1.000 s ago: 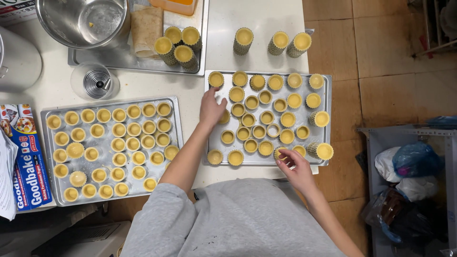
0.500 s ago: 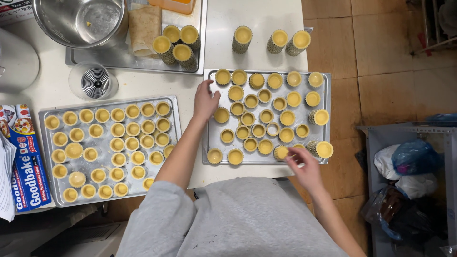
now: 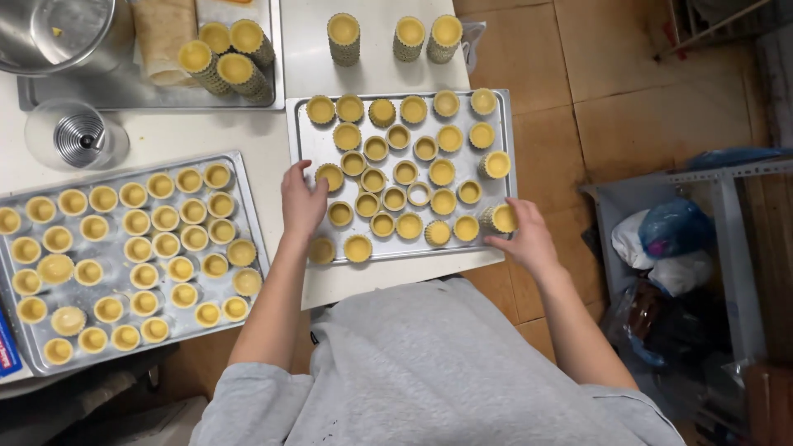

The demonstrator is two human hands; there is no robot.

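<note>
I am looking straight down on a white worktable point(image 3: 248, 140) with two flat metal baking trays on it. My left hand point(image 3: 302, 202) is lying over the left rim of the nearer silver tray point(image 3: 307, 149), fingers spread loose and flat, thumb pointing toward a yellow pastry tart shell in a fluted tin point(image 3: 329, 176) at about one o'clock from the palm. The fingertips are just beside that shell; I cannot tell whether they are actually touching it, and the hand is gripping nothing that I can see.

My right hand point(image 3: 529, 239) is sitting at the tray's lower right corner, at about four o'clock from the tray's middle. Its fingers are partly curled around a short stack of fluted tart tins topped with yellow dough point(image 3: 499, 218), thumb on the near side and fingertips against the stack's side, so the stack is being held lightly rather than clamped.

The tray between my hands is carrying loose rows of filled shells. At nine o'clock from it a second silver tray point(image 3: 248, 223) is holding tidier rows of the same shells. At twelve o'clock, three taller stacks of tins point(image 3: 396, 37) are standing on the table, and at eleven o'clock a clear glass tumbler point(image 3: 76, 136) is standing near a steel mixing bowl point(image 3: 62, 29).
</note>
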